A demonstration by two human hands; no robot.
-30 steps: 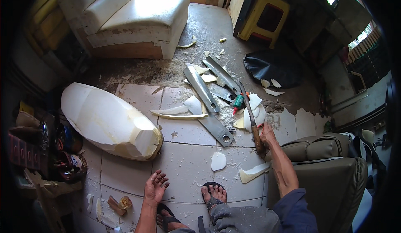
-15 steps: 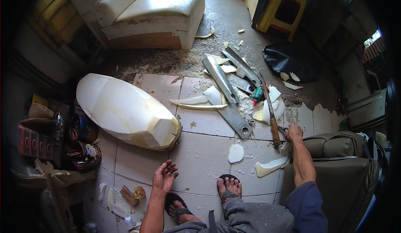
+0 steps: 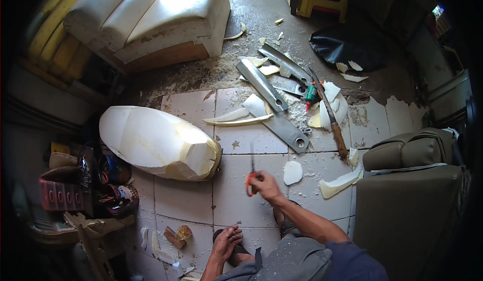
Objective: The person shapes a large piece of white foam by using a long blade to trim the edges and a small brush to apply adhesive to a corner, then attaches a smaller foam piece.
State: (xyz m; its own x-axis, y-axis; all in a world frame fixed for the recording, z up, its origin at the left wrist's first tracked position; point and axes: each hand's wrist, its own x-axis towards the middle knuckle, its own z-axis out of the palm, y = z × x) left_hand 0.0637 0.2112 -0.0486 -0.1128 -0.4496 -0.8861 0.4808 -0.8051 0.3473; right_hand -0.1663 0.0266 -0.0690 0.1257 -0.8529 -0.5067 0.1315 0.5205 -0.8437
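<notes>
My right hand is closed around the orange handle of scissors, whose thin metal blade points away from me over the tiles. Nearer to me, my left hand hangs beside my foot, fingers loosely bent and nothing visible in it. To the left lies a long carved white foam block, shaped like a motorcycle seat, with its yellowish angular end toward the scissors. A round white foam scrap lies right of my right hand. Beyond it, a knife-like tool with a wooden handle rests among foam offcuts.
Flat metal bars and a small green bottle lie ahead. A white padded seat stands at the back left, a brown cushioned seat at right. Cluttered containers sit at left; black sheeting lies far right.
My right hand has moved left from beside the wooden-handled tool to the middle, now showing the scissors. My left hand has drawn nearer to me and to the right. The view has shifted.
</notes>
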